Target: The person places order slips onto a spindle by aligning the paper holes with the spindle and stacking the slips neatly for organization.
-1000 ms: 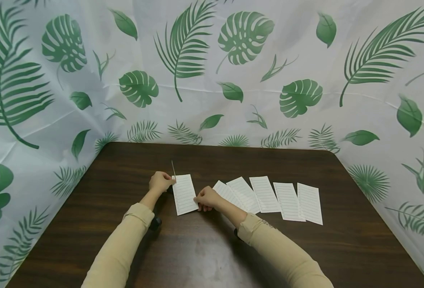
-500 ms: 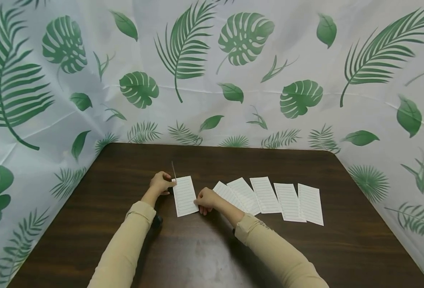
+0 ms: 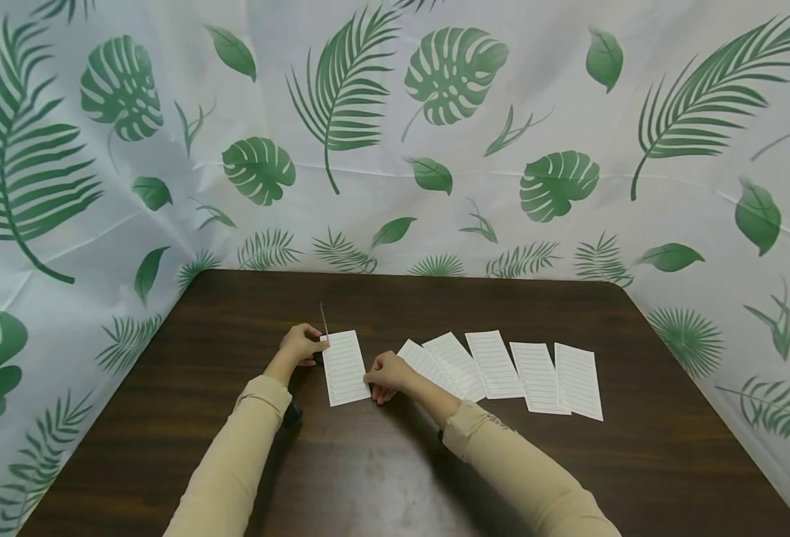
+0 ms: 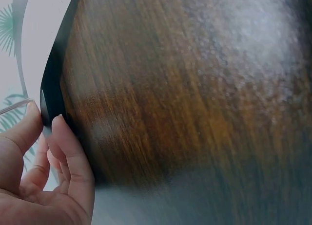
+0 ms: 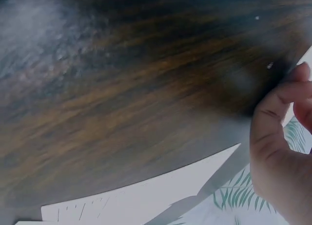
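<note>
A white lined paper card [image 3: 346, 369] lies in front of me at left of centre in the head view. My left hand [image 3: 298, 344] pinches its upper left corner. A thin pale strip [image 3: 324, 319] sticks up there; its kind is unclear. In the left wrist view my left hand [image 4: 53, 171] has its thumb against the card [image 4: 41, 35] and the strip [image 4: 14, 106], with a black object [image 4: 51, 101] just beneath the card by the fingertips. My right hand [image 3: 389, 375] pinches the card's lower right edge between thumb and forefinger; in the right wrist view this hand [image 5: 280, 142] shows curled fingers.
Several similar lined cards [image 3: 494, 364] lie fanned out and partly overlapping to the right, some behind my right wrist. The dark wooden table [image 3: 368, 462] ends at a white curtain [image 3: 381, 179] printed with green leaves.
Almost nothing differs. The card and both hands sit slightly lower in the head view, along with the whole scene. Both hands keep their hold.
</note>
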Demonstrator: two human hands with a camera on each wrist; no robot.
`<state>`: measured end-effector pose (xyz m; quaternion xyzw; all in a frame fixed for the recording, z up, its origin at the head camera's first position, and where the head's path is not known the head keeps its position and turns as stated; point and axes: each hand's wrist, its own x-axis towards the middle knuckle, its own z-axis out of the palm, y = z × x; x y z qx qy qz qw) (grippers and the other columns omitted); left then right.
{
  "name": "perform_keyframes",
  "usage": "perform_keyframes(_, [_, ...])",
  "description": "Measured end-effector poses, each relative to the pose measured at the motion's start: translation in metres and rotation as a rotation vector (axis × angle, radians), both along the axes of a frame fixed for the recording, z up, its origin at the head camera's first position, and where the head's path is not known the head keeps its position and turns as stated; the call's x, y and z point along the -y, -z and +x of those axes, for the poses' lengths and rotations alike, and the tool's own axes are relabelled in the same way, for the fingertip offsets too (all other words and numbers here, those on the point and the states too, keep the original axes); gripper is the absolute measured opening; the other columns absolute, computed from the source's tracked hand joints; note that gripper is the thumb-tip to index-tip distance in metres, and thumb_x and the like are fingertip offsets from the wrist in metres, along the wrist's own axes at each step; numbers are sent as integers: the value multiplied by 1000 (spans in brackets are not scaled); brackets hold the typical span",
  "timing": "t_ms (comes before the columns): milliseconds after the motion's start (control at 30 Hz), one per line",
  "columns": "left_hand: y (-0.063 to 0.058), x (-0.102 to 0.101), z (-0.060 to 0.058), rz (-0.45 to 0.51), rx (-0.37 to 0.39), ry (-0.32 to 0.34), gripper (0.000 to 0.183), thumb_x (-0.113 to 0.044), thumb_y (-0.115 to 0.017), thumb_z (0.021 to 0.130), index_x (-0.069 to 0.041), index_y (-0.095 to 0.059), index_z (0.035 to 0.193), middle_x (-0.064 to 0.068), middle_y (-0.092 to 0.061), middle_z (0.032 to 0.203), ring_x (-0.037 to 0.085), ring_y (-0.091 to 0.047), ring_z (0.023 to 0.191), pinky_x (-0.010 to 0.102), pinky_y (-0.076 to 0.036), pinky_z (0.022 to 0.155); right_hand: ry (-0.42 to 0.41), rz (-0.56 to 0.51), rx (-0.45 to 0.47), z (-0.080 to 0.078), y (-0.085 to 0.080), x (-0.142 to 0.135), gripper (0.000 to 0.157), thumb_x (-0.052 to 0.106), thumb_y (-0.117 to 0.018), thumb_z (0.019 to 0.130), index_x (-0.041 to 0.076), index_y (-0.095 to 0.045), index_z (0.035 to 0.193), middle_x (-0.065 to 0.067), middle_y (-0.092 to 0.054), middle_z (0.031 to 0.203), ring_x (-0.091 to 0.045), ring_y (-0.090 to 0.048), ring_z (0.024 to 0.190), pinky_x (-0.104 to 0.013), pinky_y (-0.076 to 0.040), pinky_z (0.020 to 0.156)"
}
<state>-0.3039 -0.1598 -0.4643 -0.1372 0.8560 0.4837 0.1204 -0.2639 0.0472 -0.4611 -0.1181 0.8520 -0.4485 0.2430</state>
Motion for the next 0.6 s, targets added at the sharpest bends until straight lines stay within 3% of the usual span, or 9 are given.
perform_keyframes(300, [2, 1, -1, 10, -8, -8, 32, -9, -66, 87, 2, -52, 113, 29, -44, 121, 10, -47, 52, 17, -52, 47, -85, -13, 26, 3, -4, -12, 13, 7, -56, 91, -4, -58, 86, -7, -60, 57, -7, -53, 44, -16, -48, 43])
perform_keyframes(500, [1, 2, 0, 2, -18, -15, 32, -10, -65, 88, 2, -52, 113, 30, -43, 124, 9, -47, 52, 16, -52, 47, -131, 24, 45, 3, -14, -22, 14, 11, -56, 92, -3, -59, 92, -11, -64, 65, -9, -57, 50, -19, -50, 48])
perform_keyframes(600, [1, 1, 0, -12, -20, -7, 32, -11, -65, 88, 2, -52, 114, 29, -44, 124, 9, -46, 53, 15, -51, 47, -142, 48, 12, 1, -19, -29, 14, 12, -56, 93, -2, -59, 94, -14, -66, 67, -9, -58, 51, -19, -50, 48])
